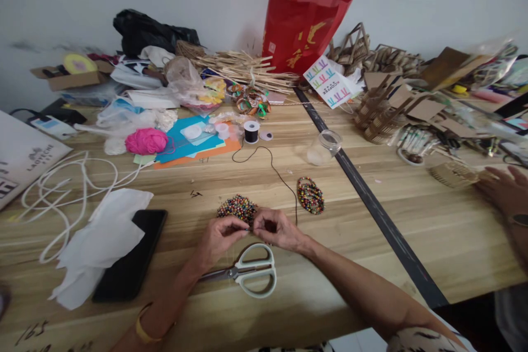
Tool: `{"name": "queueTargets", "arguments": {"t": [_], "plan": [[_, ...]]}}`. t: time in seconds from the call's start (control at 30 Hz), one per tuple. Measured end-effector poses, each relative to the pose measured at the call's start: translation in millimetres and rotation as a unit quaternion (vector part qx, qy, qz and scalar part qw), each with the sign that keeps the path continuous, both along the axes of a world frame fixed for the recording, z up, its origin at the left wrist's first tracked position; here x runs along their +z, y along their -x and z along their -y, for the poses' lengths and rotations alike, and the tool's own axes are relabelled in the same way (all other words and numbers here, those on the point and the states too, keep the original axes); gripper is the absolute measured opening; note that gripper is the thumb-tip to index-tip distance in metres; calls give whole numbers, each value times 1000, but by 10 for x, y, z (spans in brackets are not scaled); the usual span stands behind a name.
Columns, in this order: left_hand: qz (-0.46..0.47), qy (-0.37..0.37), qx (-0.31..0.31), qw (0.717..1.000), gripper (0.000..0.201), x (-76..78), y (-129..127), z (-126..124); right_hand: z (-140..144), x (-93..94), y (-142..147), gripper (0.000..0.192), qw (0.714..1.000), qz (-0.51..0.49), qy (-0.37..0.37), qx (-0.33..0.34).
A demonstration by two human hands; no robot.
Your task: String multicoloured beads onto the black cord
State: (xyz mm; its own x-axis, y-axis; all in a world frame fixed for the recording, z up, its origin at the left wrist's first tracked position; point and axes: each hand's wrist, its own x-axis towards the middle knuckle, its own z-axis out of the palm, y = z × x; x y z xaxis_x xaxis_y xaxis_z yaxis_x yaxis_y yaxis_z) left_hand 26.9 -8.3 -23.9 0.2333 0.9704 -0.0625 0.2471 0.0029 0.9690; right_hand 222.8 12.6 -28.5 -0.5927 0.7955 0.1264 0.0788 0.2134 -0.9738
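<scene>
My left hand [225,236] is closed in a pinch, with a small bead [247,229] just showing at its fingertips. Fingertip to fingertip with it, my right hand [278,228] is pinched on a thin black cord [284,181], which runs from a spool [251,132] and passes out of sight behind that hand. What lies inside the right pinch is mostly hidden. Just beyond both hands is a pile of multicoloured beads [237,207]. Strung bead bracelets [311,196] lie to the right. White-handled scissors [258,270] rest below my hands.
A black phone [138,258] lies partly under white tissue [105,242], near a coiled white cable [78,176]. A clear jar [324,148] stands beside a black strip [371,206] across the table. Another person's hand [503,190] is at far right by small woven pieces [451,174].
</scene>
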Motion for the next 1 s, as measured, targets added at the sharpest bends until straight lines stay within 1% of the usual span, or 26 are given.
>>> {"name": "queueTargets", "arguments": {"t": [0.27,0.47,0.73,1.0], "plan": [[-9,2,-4,1000,10,1,-1,6,4,3,-2,18,1000,0,-1,-2],[3,3,3,1000,9,-3,-10,3,4,20,1,18,1000,0,-15,-4],[-1,9,11,1000,9,16,-18,11,14,-26,6,28,998,0,63,-8],[9,12,4,1000,7,42,-37,10,10,-41,25,26,998,7,59,-14]]}}
